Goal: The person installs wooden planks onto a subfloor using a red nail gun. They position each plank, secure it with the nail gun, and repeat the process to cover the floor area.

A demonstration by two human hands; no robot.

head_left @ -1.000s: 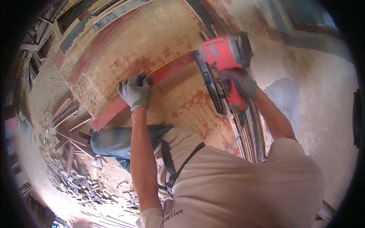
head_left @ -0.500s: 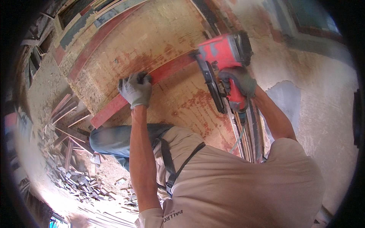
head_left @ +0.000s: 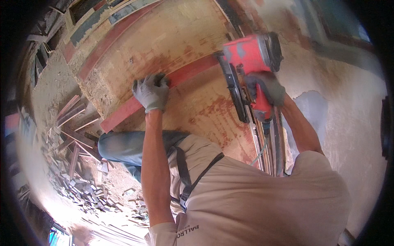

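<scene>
A long, narrow strip of red-painted wood (head_left: 197,71) lies slantwise across a large wooden board (head_left: 164,33). My left hand (head_left: 151,92), in a grey work glove, grips the strip left of its middle, its fingers curled over the far edge. In my gloved right hand (head_left: 267,88) is the handle of a red nail gun (head_left: 248,52) with a black magazine. The gun's nose is at the strip's right end; whether it touches the wood cannot be made out. An air hose (head_left: 261,151) runs down from the handle.
More painted strips (head_left: 115,39) lie along the board's far left side. Long thin slats (head_left: 276,141) are bundled beneath the gun. Loose wood pieces (head_left: 73,112) and a heap of small offcuts (head_left: 88,192) cover the floor at left. My bent knee (head_left: 119,148) is close to the strip's left end.
The nail gun and my right hand have shifted slightly right. My left hand keeps its hold on the strip. The whole view has also moved a little.
</scene>
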